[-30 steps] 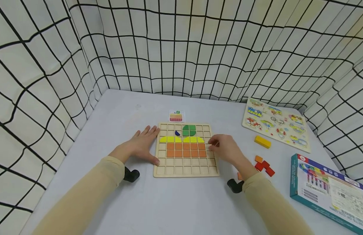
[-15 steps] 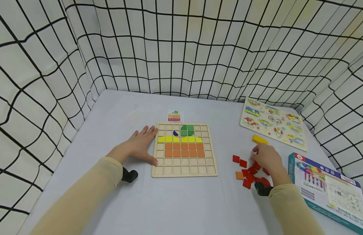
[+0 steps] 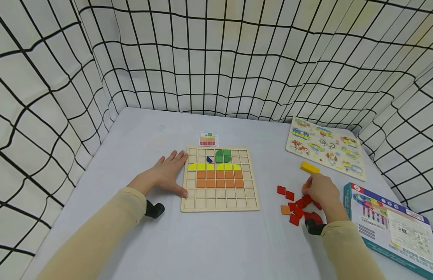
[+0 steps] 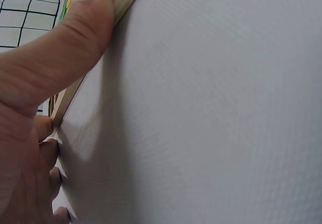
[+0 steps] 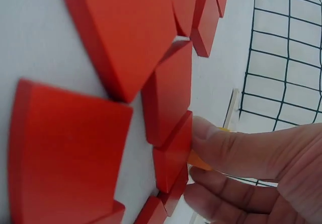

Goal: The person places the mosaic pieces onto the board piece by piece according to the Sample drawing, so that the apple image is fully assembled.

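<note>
A wooden grid board (image 3: 220, 204) lies on the table with two rows of orange squares (image 3: 220, 179), yellow pieces (image 3: 201, 167), green pieces (image 3: 223, 156) and a small dark blue piece (image 3: 209, 159) in it. Fingers spread, my left hand (image 3: 163, 175) rests against the board's left edge; the left wrist view shows its thumb (image 4: 75, 43) touching the rim. Off to the right, my right hand (image 3: 323, 192) pinches an orange square piece (image 5: 197, 159) between thumb and fingers. Red pieces (image 3: 298, 212) lie around that hand, with another orange square (image 3: 285, 210) at their left.
A small pattern card (image 3: 208, 139) sits behind the board. At the right are a yellow block (image 3: 309, 167), a picture puzzle board (image 3: 328, 147) and a teal-edged box (image 3: 391, 229). Black netting (image 3: 209, 74) over white walls surrounds the table.
My right hand has moved right from the board's right edge to the loose pieces and now pinches an orange square. The left hand stays at the board's edge.
</note>
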A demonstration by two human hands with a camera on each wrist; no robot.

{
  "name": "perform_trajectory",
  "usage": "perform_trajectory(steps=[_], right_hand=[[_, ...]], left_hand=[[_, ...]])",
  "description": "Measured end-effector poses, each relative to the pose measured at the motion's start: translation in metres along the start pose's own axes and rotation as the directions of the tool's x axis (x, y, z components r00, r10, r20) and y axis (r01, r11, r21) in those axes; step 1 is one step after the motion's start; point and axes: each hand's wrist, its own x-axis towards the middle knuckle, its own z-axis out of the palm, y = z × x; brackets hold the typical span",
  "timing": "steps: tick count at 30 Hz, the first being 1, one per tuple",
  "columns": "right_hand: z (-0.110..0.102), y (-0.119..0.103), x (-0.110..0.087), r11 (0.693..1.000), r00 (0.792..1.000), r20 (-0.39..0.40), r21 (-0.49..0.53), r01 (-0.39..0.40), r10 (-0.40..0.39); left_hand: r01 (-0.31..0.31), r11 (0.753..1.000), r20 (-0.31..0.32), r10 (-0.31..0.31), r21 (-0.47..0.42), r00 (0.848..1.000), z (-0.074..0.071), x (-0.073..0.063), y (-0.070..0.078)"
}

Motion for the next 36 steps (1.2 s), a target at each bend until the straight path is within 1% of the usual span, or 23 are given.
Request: perform_trajectory(steps=[5, 7, 9, 11, 14, 18, 21, 25, 28, 32, 36], right_hand=[[0.002, -0.001, 0.001, 0.998, 0.999, -0.033, 0.064, -0.005, 0.007], [0.003, -0.002, 0.001, 0.996, 0.998, -0.057, 0.085, 0.011, -0.006], [0.005, -0.004, 0.002, 0.993, 0.996, -0.086, 0.107, 0.04, -0.031], [0.007, -0.007, 0.004, 0.987, 0.991, -0.115, 0.135, 0.09, -0.075], [0.012, -0.019, 0.007, 0.965, 0.978, -0.149, 0.198, 0.174, -0.146], [0.018, -0.045, 0.012, 0.921, 0.959, -0.169, 0.281, 0.269, -0.228], [0.023, -0.068, 0.014, 0.882, 0.944, -0.16, 0.34, 0.326, -0.287], [0.029, -0.101, 0.015, 0.829, 0.925, -0.133, 0.411, 0.378, -0.356], [0.033, -0.125, 0.014, 0.802, 0.91, -0.119, 0.438, 0.407, -0.397], [0.041, -0.156, 0.013, 0.766, 0.885, -0.108, 0.46, 0.448, -0.452], [0.052, -0.182, 0.011, 0.739, 0.86, -0.099, 0.467, 0.485, -0.501]], left_hand=[[-0.005, 1.0, -0.005, 0.005, -0.001, 1.0, 0.001, -0.001, -0.001], [-0.003, 1.0, -0.005, 0.003, -0.001, 1.0, 0.001, -0.001, -0.001], [0.0, 1.0, -0.005, 0.0, 0.001, 1.0, 0.001, 0.0, -0.001], [0.001, 1.0, -0.005, -0.001, 0.004, 1.0, 0.002, 0.0, -0.002], [0.002, 1.0, -0.004, -0.002, 0.003, 1.0, 0.002, 0.0, -0.002], [0.004, 1.0, -0.004, -0.004, 0.0, 1.0, 0.002, 0.0, -0.002], [0.003, 1.0, -0.003, -0.003, 0.0, 1.0, 0.002, 0.0, -0.002], [0.002, 1.0, -0.003, -0.002, -0.002, 1.0, 0.002, 0.0, -0.002], [0.002, 1.0, -0.005, -0.002, -0.005, 1.0, 0.003, 0.001, -0.002], [0.004, 1.0, -0.006, -0.004, -0.004, 1.0, 0.003, 0.001, -0.002], [0.005, 1.0, -0.005, -0.005, -0.004, 1.0, 0.002, 0.0, -0.002]])
